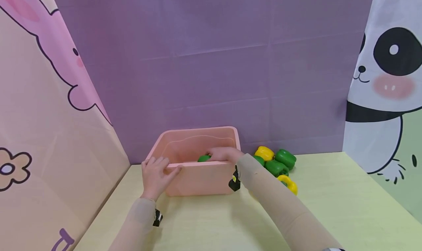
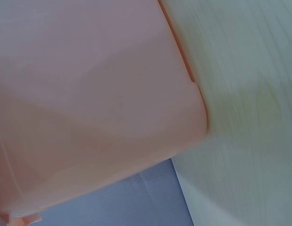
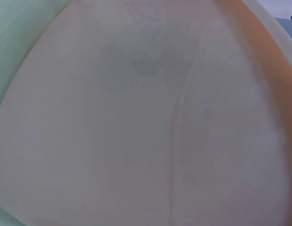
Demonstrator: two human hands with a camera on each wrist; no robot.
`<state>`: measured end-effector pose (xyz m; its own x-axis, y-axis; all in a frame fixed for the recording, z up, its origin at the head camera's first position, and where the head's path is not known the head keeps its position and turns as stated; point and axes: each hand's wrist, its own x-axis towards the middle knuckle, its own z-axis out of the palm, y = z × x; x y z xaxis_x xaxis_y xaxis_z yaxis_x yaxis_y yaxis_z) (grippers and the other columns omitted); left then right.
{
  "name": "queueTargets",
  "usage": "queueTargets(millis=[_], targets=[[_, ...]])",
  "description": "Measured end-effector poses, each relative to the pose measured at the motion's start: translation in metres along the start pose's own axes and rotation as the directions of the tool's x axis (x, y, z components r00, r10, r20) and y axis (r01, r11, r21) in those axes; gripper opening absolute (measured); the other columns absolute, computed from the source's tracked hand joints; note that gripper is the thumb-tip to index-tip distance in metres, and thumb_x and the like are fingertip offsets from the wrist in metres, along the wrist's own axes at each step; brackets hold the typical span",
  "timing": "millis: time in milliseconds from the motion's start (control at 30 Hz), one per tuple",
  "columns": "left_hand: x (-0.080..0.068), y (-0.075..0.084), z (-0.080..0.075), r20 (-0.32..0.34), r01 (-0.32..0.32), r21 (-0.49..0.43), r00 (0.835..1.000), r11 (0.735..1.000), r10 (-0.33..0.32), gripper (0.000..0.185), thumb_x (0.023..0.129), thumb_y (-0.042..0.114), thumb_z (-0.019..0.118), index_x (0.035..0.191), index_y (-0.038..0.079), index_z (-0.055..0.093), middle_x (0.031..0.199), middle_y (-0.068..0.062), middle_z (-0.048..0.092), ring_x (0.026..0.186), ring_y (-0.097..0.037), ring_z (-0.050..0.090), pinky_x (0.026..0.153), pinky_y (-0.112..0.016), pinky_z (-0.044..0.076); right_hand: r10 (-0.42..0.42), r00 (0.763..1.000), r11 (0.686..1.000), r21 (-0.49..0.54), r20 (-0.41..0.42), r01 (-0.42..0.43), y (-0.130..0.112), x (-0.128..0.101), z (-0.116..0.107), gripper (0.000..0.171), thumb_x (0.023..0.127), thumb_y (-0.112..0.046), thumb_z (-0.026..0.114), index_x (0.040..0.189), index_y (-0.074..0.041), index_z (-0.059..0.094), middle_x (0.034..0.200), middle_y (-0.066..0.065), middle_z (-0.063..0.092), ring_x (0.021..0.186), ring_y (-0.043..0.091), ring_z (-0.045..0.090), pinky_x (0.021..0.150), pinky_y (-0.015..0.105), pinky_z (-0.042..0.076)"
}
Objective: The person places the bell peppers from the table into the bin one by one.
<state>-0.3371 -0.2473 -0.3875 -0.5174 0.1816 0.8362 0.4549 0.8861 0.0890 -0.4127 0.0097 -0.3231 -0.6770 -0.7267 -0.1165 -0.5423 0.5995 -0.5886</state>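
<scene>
Green bell pepper (image 1: 203, 158) lay inside the pink bin (image 1: 197, 180), just behind the near wall, its lower part hidden by the rim. The person's right hand (image 1: 225, 154) reached over that wall from the right, fingers bent down and touching the pepper's right side; the fingertips were out of sight, so I could not tell how far open the hand was or whether it gripped the pepper. The left hand (image 1: 157, 178) held the bin at its near left corner, fingers folded over the rim and thumb spread to the right along the near wall.

Right of the bin, a group of peppers lay on the pale wooden table (image 1: 333, 196): a yellow pepper (image 1: 265, 153) at the far side, a green pepper (image 1: 285, 158) to its right, another green one nearer, and a third at the left, partly covered by the right sleeve (image 1: 280, 203). A second yellow pepper (image 1: 290, 185) lay nearer, also partly behind the sleeve. Purple cloth (image 1: 211, 71) hung at the far side, with a panda print (image 1: 392, 97) on the right. Both wrist views were filled mostly by the bin's pink walls, the left one also showing table and cloth
</scene>
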Motion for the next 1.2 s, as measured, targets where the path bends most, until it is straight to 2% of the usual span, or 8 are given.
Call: queueTargets(millis=[167,333,500,567,767,833,1067,1200], targets=[[-0.0007,-0.0001,-0.0005,-0.009,-0.007,0.000,1.000,1.000,0.007,0.052,0.083,0.066,0.057,0.068,0.018,0.047,0.067,0.005,0.049,0.068,-0.023,0.041,0.076,-0.049,0.028,0.023,0.999,1.000,0.001,0.035,-0.023,-0.0019,-0.0013,0.0001,0.028,0.095,-0.020,0.056,0.119,-0.005,0.055,0.103,0.002,0.053,0.093,0.015,0.050,0.081,0.025,0.038],[-0.0004,-0.0013,0.0006,-0.031,-0.027,0.006,0.999,1.000,0.027,0.053,0.084,0.068,0.054,0.067,0.018,0.046,0.066,0.004,0.048,0.067,-0.024,0.041,0.074,-0.049,0.029,0.057,0.995,0.997,0.054,0.084,-0.062,-0.0051,-0.0033,-0.0003,0.028,0.093,-0.012,0.053,0.120,-0.005,0.056,0.107,0.004,0.056,0.097,0.017,0.053,0.088,0.027,0.041],[-0.0011,-0.0023,0.0017,-0.030,-0.027,0.004,0.999,1.000,0.027,0.055,0.085,0.070,0.051,0.068,0.018,0.046,0.065,0.004,0.046,0.066,-0.024,0.040,0.074,-0.049,0.029,0.101,0.988,0.995,0.007,0.114,-0.103,-0.0064,-0.0041,0.0009,0.034,0.096,-0.011,0.046,0.126,-0.008,0.060,0.119,0.005,0.059,0.106,0.018,0.052,0.096,0.030,0.040],[-0.0011,-0.0024,0.0018,-0.033,-0.030,0.000,0.999,1.000,0.030,0.056,0.085,0.070,0.050,0.068,0.017,0.046,0.065,0.004,0.046,0.066,-0.023,0.040,0.073,-0.049,0.029,0.115,0.987,0.993,-0.021,0.113,-0.113,-0.0065,-0.0045,0.0010,0.033,0.097,-0.012,0.044,0.126,-0.009,0.062,0.119,0.004,0.059,0.107,0.018,0.051,0.098,0.031,0.039],[-0.0005,-0.0033,0.0018,-0.030,-0.036,-0.007,0.999,0.999,0.035,0.058,0.085,0.072,0.048,0.068,0.017,0.048,0.066,0.003,0.049,0.067,-0.024,0.041,0.073,-0.049,0.028,0.157,0.981,0.985,0.055,0.114,-0.164,-0.0060,-0.0063,0.0019,0.030,0.098,-0.016,0.048,0.124,-0.011,0.063,0.112,0.003,0.059,0.103,0.018,0.052,0.096,0.032,0.040],[-0.0006,-0.0031,0.0014,-0.021,-0.031,-0.006,0.999,0.999,0.031,0.059,0.085,0.073,0.047,0.068,0.017,0.048,0.066,0.004,0.050,0.067,-0.023,0.042,0.074,-0.048,0.028,0.149,0.983,0.986,0.061,0.111,-0.156,-0.0054,-0.0059,0.0026,0.030,0.098,-0.016,0.048,0.123,-0.009,0.064,0.110,0.004,0.060,0.101,0.018,0.053,0.095,0.031,0.041],[0.0018,-0.0028,-0.0002,0.003,-0.042,-0.006,0.999,0.999,0.042,0.060,0.086,0.074,0.044,0.068,0.017,0.046,0.062,0.004,0.044,0.065,-0.022,0.039,0.073,-0.048,0.029,0.045,0.998,0.998,-0.040,-0.035,-0.047,-0.0021,-0.0025,0.0024,0.026,0.094,-0.018,0.056,0.114,-0.008,0.070,0.108,0.000,0.067,0.094,0.012,0.059,0.089,0.027,0.046],[0.0031,-0.0025,-0.0009,0.014,-0.036,-0.009,0.999,0.999,0.036,0.059,0.086,0.072,0.046,0.068,0.016,0.047,0.063,0.003,0.047,0.066,-0.023,0.039,0.073,-0.048,0.028,0.008,0.993,1.000,0.020,-0.116,-0.005,-0.0041,-0.0041,-0.0015,0.024,0.093,-0.022,0.062,0.110,-0.008,0.072,0.099,-0.001,0.069,0.085,0.013,0.062,0.082,0.027,0.050]])
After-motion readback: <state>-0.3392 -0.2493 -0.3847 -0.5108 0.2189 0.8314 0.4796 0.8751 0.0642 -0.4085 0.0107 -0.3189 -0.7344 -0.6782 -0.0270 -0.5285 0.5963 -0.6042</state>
